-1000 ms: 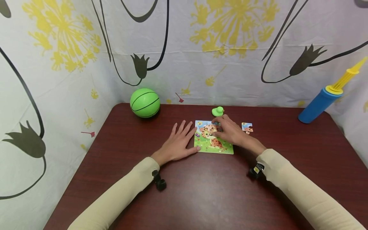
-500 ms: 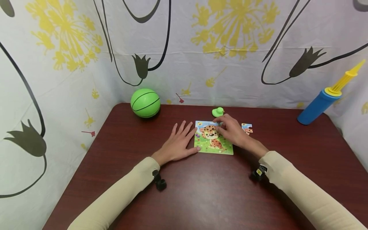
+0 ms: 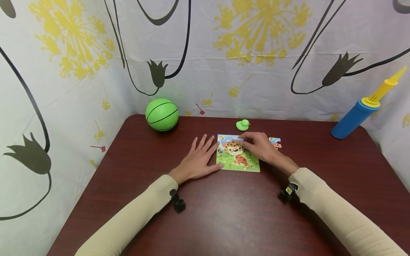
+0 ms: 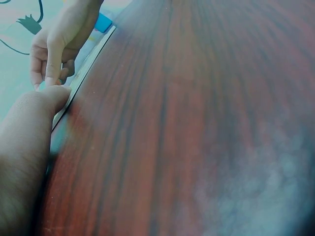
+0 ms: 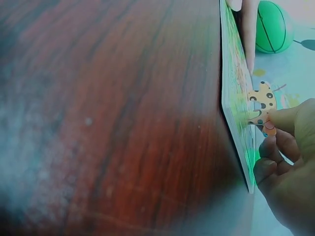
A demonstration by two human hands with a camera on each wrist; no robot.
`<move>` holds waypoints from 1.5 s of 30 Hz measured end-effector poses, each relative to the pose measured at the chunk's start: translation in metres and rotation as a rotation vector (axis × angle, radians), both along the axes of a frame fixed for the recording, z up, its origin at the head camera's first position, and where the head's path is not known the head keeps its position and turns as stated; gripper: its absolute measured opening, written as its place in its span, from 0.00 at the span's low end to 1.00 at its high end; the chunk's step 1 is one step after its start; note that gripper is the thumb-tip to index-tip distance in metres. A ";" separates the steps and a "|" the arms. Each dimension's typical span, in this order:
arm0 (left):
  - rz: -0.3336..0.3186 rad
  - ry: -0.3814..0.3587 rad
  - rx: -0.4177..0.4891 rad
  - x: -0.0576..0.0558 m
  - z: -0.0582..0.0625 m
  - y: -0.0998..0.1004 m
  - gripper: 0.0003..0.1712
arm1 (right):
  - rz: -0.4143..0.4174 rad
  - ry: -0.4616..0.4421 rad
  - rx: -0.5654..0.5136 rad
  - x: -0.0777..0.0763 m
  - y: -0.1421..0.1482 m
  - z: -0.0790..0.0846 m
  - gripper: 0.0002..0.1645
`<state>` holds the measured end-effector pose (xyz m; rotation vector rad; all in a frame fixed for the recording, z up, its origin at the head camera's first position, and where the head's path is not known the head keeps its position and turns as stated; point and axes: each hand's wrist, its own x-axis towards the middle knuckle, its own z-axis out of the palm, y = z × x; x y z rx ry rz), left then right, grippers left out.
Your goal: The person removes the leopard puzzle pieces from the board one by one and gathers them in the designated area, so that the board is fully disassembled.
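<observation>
A jigsaw board (image 3: 237,165) with a spotted leopard cub on green grass lies flat on the table. My left hand (image 3: 198,160) rests palm down with spread fingers, its thumb and fingertips at the board's left edge. Over the upper right of the board, my right hand (image 3: 260,145) pinches a spotted puzzle piece (image 5: 265,102) between thumb and fingers; the right wrist view shows it tilted up close over the board. Another puzzle piece (image 3: 274,140) lies on the table just right of the board, partly hidden behind the right hand.
Behind the board sits a small green rubber duck (image 3: 242,124). A green ball (image 3: 162,115) stands at the back left of the dark red table (image 3: 230,213). At the back right leans a blue and yellow hand pump (image 3: 355,119). Patterned cloth (image 3: 205,53) hangs behind.
The right hand has shifted slightly right over the board and its knuckles have dropped, so more of the cub's face and the duck shows. The left hand has stayed in place.
</observation>
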<state>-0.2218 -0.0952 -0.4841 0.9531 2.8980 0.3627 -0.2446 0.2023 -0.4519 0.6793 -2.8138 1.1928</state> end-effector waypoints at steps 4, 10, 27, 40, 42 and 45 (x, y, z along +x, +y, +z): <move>0.002 -0.001 0.000 0.000 0.000 0.000 0.56 | 0.004 0.007 -0.011 -0.001 0.001 -0.001 0.09; 0.005 -0.002 -0.011 0.000 -0.001 0.000 0.56 | -0.004 0.003 -0.026 0.001 0.001 -0.001 0.09; 0.009 -0.014 -0.006 0.000 -0.001 0.000 0.57 | -0.039 0.004 -0.028 0.003 0.008 0.003 0.10; 0.007 -0.013 0.003 0.001 0.001 0.000 0.57 | -0.100 0.025 -0.008 0.010 0.034 0.010 0.12; 0.007 -0.012 0.001 0.001 0.000 0.000 0.57 | -0.111 0.032 -0.001 0.011 0.038 0.010 0.12; 0.007 -0.012 0.003 0.001 0.000 0.000 0.57 | -0.125 0.046 0.004 0.014 0.045 0.012 0.11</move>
